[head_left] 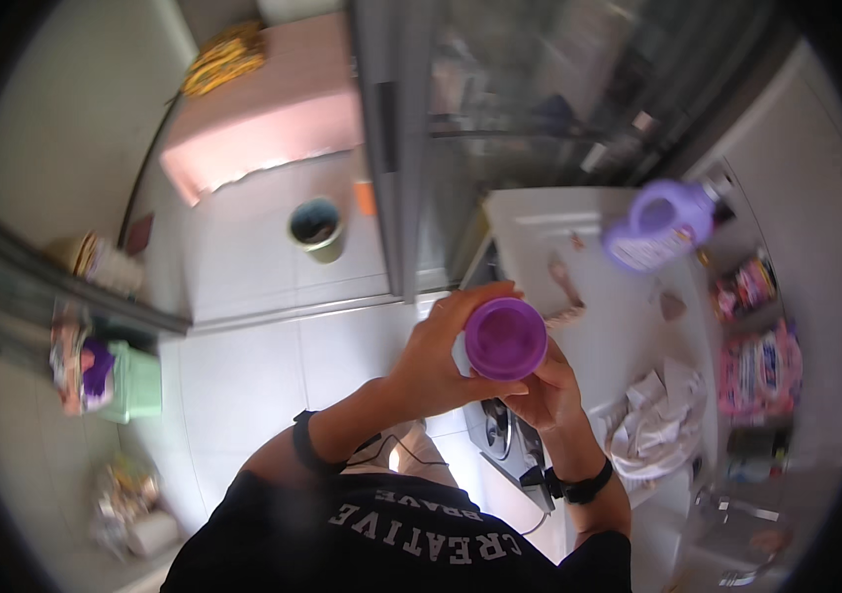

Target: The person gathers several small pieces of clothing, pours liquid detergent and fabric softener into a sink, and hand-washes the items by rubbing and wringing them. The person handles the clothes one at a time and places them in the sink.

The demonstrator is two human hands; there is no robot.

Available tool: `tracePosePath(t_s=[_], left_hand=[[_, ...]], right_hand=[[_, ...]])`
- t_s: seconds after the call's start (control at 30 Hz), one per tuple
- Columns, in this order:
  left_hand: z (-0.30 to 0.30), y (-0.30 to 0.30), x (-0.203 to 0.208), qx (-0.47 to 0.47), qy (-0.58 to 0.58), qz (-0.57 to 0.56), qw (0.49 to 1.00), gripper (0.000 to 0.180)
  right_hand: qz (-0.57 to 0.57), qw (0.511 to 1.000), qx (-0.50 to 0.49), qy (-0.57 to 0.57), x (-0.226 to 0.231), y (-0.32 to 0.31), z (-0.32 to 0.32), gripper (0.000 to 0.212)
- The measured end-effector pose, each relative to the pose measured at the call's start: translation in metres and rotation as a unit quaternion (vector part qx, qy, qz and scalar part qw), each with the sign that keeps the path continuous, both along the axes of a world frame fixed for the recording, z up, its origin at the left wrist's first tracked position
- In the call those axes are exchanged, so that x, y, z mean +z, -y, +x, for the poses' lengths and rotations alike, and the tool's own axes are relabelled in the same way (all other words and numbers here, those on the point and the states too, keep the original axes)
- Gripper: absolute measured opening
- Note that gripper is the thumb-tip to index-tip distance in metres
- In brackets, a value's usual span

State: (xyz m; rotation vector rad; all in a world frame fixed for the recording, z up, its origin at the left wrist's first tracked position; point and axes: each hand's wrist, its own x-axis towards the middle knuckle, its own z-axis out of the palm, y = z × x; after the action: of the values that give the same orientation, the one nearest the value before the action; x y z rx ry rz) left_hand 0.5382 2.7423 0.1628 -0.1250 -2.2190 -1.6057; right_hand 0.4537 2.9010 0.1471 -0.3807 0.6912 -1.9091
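A round purple plastic cup (506, 339) is held up in front of my chest, and I look down into its open top. My left hand (431, 351) wraps round its left side, with fingers along the far rim and the thumb at the near edge. Under the cup's near right side, my right hand (547, 388) grips it too; part of those fingers is hidden behind the cup. A lilac detergent bottle (653, 240) with a handle is at the far end of the white counter (584, 232), right of my hands.
Crumpled white cloth (656, 420) lies in the basin area on the right, beside a pink package (759, 371). A green bin (134, 382) stands at the left wall. Through a sliding door, a bucket (318, 229) stands on tiles before a pink-covered bed (263, 109).
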Motion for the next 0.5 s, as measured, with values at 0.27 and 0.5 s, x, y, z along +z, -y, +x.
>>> tracePosePath(t_s=[0.27, 0.5], left_hand=[[0.191, 0.062, -0.017, 0.201, 0.007, 0.053, 0.978, 0.070], [0.465, 0.140, -0.046, 0.468, -0.001, 0.125, 0.875, 0.072]], right_hand=[[0.090, 0.978, 0.169, -0.081, -0.044, 0.092, 0.130, 0.039], [0.233, 0.877, 0.370, -0.199, -0.094, 0.219, 0.293, 0.028]])
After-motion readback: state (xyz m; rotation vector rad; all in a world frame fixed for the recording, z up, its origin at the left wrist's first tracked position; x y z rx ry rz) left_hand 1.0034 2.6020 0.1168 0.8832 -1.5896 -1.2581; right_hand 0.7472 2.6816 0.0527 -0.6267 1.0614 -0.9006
